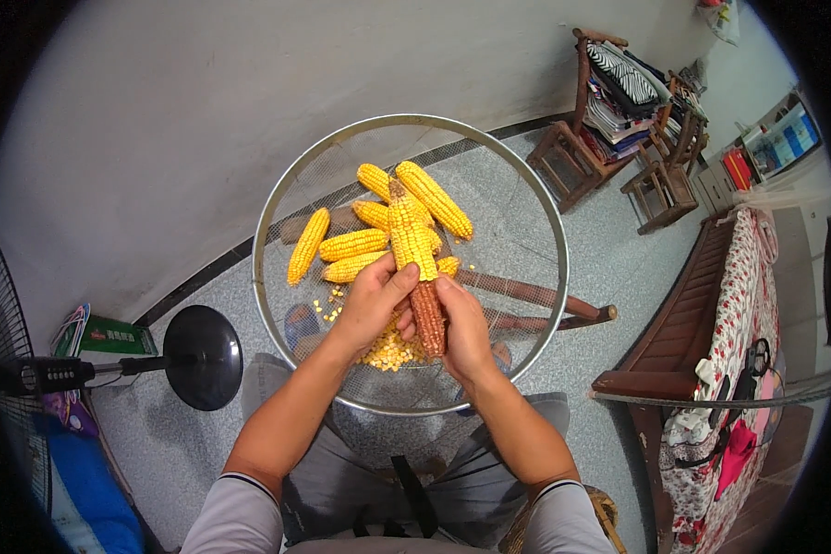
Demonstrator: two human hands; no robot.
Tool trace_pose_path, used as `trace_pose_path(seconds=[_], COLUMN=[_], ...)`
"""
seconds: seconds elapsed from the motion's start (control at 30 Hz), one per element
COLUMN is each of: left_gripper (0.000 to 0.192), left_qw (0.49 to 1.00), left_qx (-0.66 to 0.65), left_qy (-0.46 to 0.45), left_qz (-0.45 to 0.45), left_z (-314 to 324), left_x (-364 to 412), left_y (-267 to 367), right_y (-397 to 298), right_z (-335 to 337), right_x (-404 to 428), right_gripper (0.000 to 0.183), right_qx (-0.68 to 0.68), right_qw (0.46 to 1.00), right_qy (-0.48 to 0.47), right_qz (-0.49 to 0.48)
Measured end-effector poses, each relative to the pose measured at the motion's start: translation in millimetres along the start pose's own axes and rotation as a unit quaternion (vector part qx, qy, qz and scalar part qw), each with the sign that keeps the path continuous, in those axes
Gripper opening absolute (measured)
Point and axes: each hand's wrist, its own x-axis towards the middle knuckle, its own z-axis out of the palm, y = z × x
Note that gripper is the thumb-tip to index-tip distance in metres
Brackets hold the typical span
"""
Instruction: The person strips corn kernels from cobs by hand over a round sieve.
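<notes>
Between my two hands is an ear of corn [412, 239], its tip pointing away from me. Yellow kernels cover the far part, while the near part is a bare reddish-brown cob [429, 318]. My left hand [377, 301] grips it from the left, thumb at the border of the kernels. On the right side, my right hand [467, 329] holds the bare cob, its thumb also near that border. Below them is a round mesh sieve [557, 277] with a metal rim. Several whole ears of corn [435, 199] lie in it, and loose kernels [391, 350] are heaped under my hands.
Wooden legs [540, 298] show through the mesh. A fan's round black base [202, 358] and a green box [114, 336] are at left. Wooden chairs [574, 163] stand at the upper right, one stacked with cloth and papers. A bed with a floral cover [741, 291] is at right.
</notes>
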Motion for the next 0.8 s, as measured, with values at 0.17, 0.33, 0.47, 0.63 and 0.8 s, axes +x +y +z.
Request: trace_pose_path(seconds=[0.17,0.33,0.47,0.63,0.8], left_gripper=[0.028,0.024,0.023,0.024,0.025], left_qw=[0.999,1.000,1.000,1.000,1.000], left_qx=[0.016,0.001,0.020,-0.007,-0.022], left_qy=[0.031,0.012,0.020,-0.001,0.003], left_qz=[-0.002,-0.009,0.007,-0.011,-0.005], left_z=[3,3,4,4,0], left_x=[0,0,2,1,3], left_y=[3,-4,-8,-6,-6], right_y=[-5,-2,-1,1,-4], right_z=[-3,-10,-9,-13,-15], right_x=[0,0,-4,-2,0], right_gripper=[0.030,0.028,0.029,0.030,0.031], right_qx=[-0.106,-0.185,-0.285,-0.240,-0.137], right_qw=[0.993,0.981,0.954,0.967,0.989], right_qy=[-0.025,-0.013,0.010,-0.003,-0.025], right_qz=[-0.032,-0.049,-0.088,-0.086,-0.040])
